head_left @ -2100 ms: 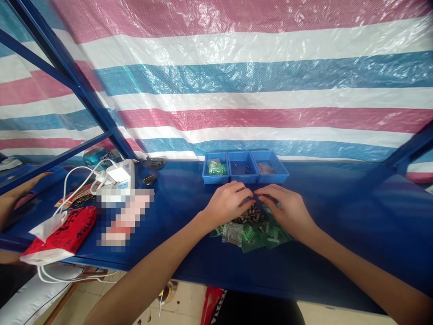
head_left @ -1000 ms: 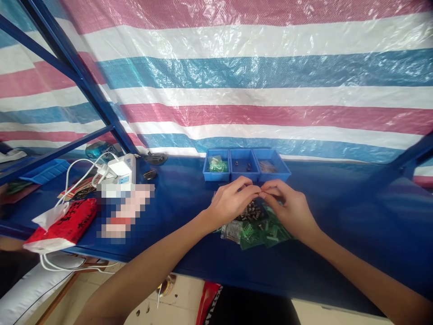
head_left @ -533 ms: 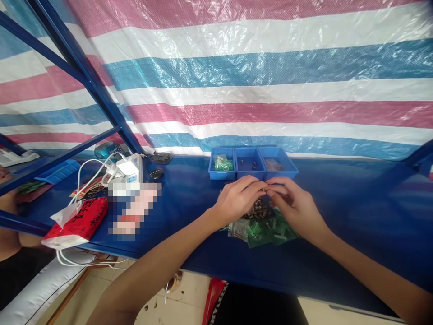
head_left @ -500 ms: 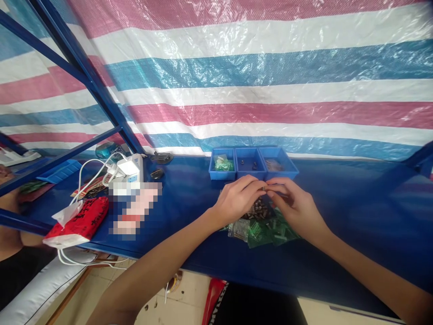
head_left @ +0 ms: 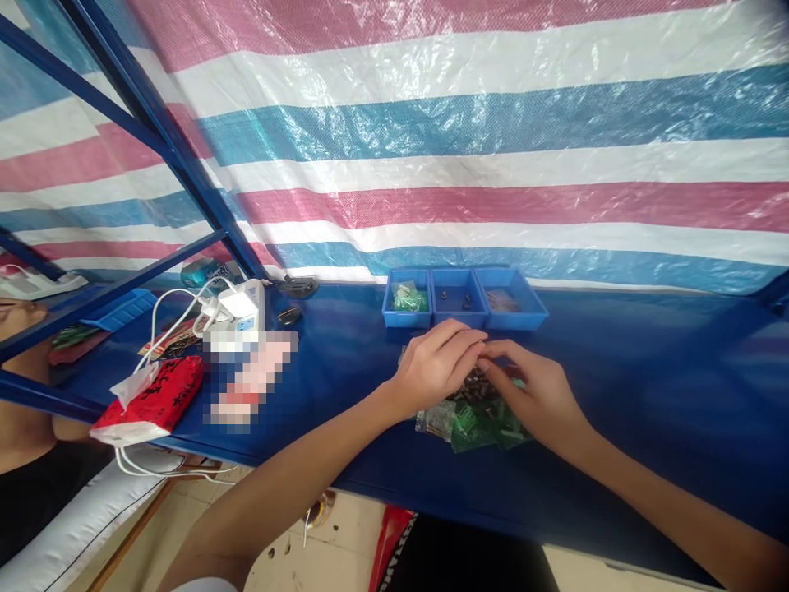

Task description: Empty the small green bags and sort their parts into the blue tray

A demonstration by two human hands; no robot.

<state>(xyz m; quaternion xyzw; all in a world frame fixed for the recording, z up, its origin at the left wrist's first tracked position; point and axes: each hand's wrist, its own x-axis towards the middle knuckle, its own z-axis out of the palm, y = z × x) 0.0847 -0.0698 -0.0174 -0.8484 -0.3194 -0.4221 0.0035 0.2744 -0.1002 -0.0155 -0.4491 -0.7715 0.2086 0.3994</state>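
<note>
My left hand [head_left: 435,366] and my right hand [head_left: 536,395] meet fingertip to fingertip low over a small pile of dark metal parts [head_left: 473,385] on the blue table [head_left: 647,386]. The left fingers are curled and pinched on something tiny at the tips. The right fingers stretch toward the same spot, and I cannot see whether they grip anything. Green plastic bags [head_left: 477,423] and a clear bag [head_left: 433,419] of small parts lie under and in front of the hands.
Three joined blue bins [head_left: 459,319] stand just behind the hands, with green pieces in the left one. A white power strip [head_left: 240,304] with cables and a red packet [head_left: 154,399] lie at left. Another person's hand [head_left: 16,316] is beyond the blue frame [head_left: 154,140]. A striped tarp forms the back.
My two hands, which held a tiny part up between their fingertips, have dropped onto the pile. The view has drifted slightly to the left.
</note>
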